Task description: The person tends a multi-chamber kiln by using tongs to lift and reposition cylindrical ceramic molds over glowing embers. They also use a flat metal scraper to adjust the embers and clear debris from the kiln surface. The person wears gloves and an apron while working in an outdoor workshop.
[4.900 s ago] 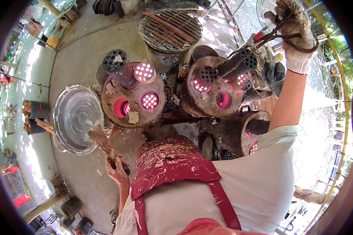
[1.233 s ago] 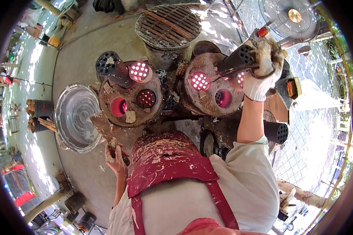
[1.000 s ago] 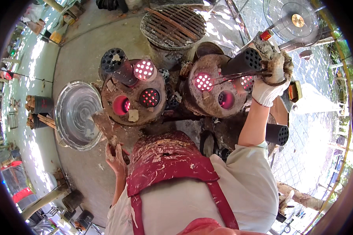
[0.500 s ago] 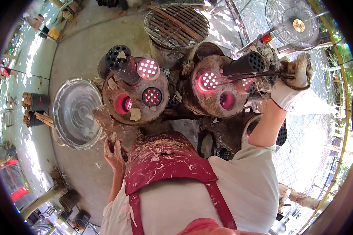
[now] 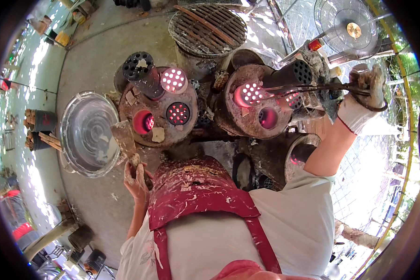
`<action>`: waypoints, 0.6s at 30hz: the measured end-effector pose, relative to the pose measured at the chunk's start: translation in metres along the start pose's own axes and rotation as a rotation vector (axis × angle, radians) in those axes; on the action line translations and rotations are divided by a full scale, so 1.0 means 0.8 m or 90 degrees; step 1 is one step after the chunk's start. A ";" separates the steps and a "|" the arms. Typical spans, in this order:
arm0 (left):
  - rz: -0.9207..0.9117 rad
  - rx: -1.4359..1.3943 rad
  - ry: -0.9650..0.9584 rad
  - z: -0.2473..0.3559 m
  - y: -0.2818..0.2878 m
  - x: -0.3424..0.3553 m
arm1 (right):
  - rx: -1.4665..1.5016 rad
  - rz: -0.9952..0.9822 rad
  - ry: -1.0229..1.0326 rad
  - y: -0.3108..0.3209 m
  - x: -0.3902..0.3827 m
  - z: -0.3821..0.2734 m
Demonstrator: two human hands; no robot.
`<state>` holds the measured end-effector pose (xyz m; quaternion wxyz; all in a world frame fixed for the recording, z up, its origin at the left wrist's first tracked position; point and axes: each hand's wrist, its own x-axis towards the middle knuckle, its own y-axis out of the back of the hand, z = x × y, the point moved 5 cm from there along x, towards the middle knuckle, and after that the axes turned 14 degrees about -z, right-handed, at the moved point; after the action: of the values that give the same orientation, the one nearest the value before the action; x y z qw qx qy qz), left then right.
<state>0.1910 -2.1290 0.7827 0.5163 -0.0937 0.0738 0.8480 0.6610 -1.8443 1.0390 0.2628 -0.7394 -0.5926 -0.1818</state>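
My gloved right hand (image 5: 369,85) is closed around the handles of long dark metal tongs (image 5: 329,87). The tongs' tips reach a glowing, pierced coal briquette (image 5: 251,94) at the right stove (image 5: 233,120); its pink side shows, and I cannot tell how firmly they grip it. Beside it on that stove are a black briquette (image 5: 299,73), another glowing one (image 5: 293,100) and a glowing hole (image 5: 268,118). My bare left hand (image 5: 137,181) is wrapped round the handle of a flat, crusted scraper (image 5: 123,136), its blade next to a metal basin (image 5: 74,130).
The left stove (image 5: 163,135) bears a tall black briquette (image 5: 142,72), glowing briquettes (image 5: 173,80) and a red-hot hole (image 5: 143,122). Behind stands a drum with a grate (image 5: 207,30). A third stove (image 5: 308,151) is by my right elbow. A fan (image 5: 352,29) stands far right.
My right hand has moved right with the tongs. The glowing briquette at their tips has shifted slightly right and shows more of its side. My left hand stays on the scraper.
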 end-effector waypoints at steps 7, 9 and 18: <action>-0.027 -0.073 -0.020 -0.007 -0.002 -0.002 | 0.016 0.112 -0.023 0.077 0.004 0.001; -0.025 -0.057 -0.017 -0.009 0.001 -0.004 | 0.021 0.121 -0.035 0.098 0.005 0.002; 0.017 -0.065 -0.048 -0.007 0.033 0.008 | -0.219 -0.239 0.214 -0.014 -0.057 -0.086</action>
<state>0.1649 -2.1366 0.7767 0.5022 -0.0868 0.0118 0.8603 0.6427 -1.9198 1.0689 0.1896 -0.6104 -0.6276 -0.4445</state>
